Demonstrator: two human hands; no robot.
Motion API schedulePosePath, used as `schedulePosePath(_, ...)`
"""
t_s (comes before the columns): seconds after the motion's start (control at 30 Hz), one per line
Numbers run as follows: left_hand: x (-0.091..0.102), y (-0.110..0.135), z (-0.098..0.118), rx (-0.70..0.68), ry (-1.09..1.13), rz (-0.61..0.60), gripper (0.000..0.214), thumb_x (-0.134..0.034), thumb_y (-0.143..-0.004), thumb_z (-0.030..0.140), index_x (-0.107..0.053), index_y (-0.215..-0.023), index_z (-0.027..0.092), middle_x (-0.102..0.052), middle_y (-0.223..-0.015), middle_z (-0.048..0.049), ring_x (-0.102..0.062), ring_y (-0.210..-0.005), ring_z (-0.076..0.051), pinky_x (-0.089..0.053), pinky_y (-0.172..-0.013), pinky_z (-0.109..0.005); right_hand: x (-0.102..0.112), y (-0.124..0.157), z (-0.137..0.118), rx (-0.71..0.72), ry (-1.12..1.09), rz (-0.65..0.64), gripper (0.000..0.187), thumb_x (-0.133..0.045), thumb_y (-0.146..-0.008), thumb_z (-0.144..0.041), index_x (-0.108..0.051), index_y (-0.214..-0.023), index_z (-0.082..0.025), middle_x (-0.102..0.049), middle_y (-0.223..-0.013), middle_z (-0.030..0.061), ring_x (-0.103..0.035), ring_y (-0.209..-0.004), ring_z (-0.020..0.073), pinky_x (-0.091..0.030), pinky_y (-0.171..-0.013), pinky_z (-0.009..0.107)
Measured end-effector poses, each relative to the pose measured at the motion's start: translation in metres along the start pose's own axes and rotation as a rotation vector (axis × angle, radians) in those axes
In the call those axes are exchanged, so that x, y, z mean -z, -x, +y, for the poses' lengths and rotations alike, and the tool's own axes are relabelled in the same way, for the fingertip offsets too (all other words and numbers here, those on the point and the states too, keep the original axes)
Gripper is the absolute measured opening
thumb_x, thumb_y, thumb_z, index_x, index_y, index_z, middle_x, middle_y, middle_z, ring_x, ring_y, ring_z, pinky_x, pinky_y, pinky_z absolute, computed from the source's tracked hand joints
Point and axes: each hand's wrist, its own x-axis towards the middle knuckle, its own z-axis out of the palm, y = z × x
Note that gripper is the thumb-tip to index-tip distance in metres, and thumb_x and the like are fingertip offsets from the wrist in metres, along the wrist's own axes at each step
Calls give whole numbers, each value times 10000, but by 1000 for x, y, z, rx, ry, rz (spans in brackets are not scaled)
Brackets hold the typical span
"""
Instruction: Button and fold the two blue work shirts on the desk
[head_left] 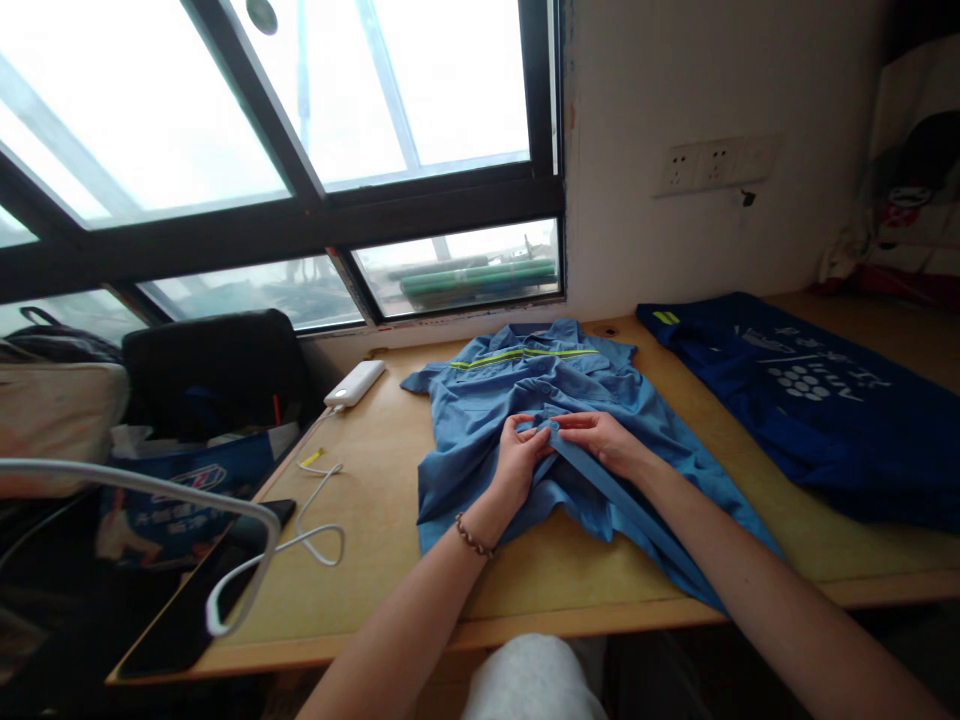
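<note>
A light blue work shirt (pixel 480 420) with a yellow reflective stripe across its chest lies spread and wrinkled on the wooden table (pixel 382 560), its collar toward the window. Both hands meet at the middle of its front edge. My left hand (pixel 523 450), a beaded bracelet at its wrist, is closed on the cloth in a pinch. Just beside it, my right hand (pixel 600 437) pinches the same strip of fabric between thumb and fingers. Whether a button sits between the fingertips is too small to make out. The lower front hangs in loose folds toward me.
A dark blue garment (pixel 802 390) with white printing lies on the right. On the left are a white power bank (pixel 355 384), a white cable (pixel 319 530) and a dark flat device (pixel 180 610). A black chair (pixel 217 360) and bags stand beyond the left edge.
</note>
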Motion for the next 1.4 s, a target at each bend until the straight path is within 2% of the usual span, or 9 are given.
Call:
schedulePosePath(0.2,-2,3,5,-59,-55,-88,401,-660,-655,265,-363,-916,198,-597,-654,27,-590,-580,-96,-464,-597,-217,2,-5,6,-3,-74,142,207,-714,-595,-212,-616,-759,-133,-649,-689,23,-613,-614,116,-491,-586,204)
schedulePosePath(0.43,-1,0,6,-45,-97,-183,391,-664,-634,300,-368,-869,199,-557,-625,51,-544,-528,-77,-417,-532,-183,7,-10,10,-95,-208,115,146,-665,-605,-55,-550,-659,-126,-607,-609,6,-588,-547,83,-493,-551,162)
schedulePosePath(0.6,2,-5,6,-111,-332,-237,333,-647,-643,291,-417,-859,186,-482,-523,80,-474,-450,-57,-348,-451,-156,7,-11,14,-104,-284,127,209,-610,-624,5,-478,-624,-157,-573,-579,-19,-589,-545,85,-509,-549,175)
schedulePosePath(0.7,5,-8,4,-129,-452,-241,266,-633,-654,296,-492,-833,157,-524,-553,44,-506,-493,-80,-386,-484,-187,7,-11,16,-96,-281,144,223,-616,-620,8,-468,-638,-158,-571,-582,-19,-591,-544,87,-509,-542,175)
schedulePosePath(0.93,10,-14,3,-26,-387,-255,259,-645,-638,351,-550,-741,133,-575,-591,6,-538,-531,-101,-432,-548,-227,8,-11,10,-89,-204,198,111,-622,-704,-176,-523,-741,-142,-614,-620,10,-587,-535,85,-481,-494,167)
schedulePosePath(1.07,13,-13,7,6,-463,-267,305,-608,-666,408,-545,-779,132,-556,-541,15,-492,-445,-85,-391,-475,-209,11,-11,5,-66,-102,328,134,-581,-746,-272,-524,-728,-152,-619,-604,4,-573,-502,80,-458,-455,164)
schedulePosePath(1.2,16,-12,9,-182,-733,-162,333,-484,-746,471,-549,-739,145,-497,-461,25,-425,-395,-84,-310,-429,-198,16,-15,7,-64,78,402,161,-577,-746,-302,-533,-724,-148,-612,-594,12,-554,-473,77,-434,-413,157)
schedulePosePath(1.3,16,-7,6,-392,-956,-39,304,-478,-759,448,-558,-674,168,-507,-509,10,-454,-474,-105,-333,-509,-213,15,-17,10,-45,214,359,192,-585,-737,-324,-523,-691,-148,-588,-570,8,-538,-462,76,-437,-422,167)
schedulePosePath(1.4,17,8,6,-482,-1121,-19,280,-460,-777,428,-581,-728,181,-566,-633,-34,-520,-610,-153,-380,-631,-261,6,-7,9,20,388,311,250,-602,-704,-385,-519,-686,-149,-566,-575,6,-539,-490,95,-468,-489,217)
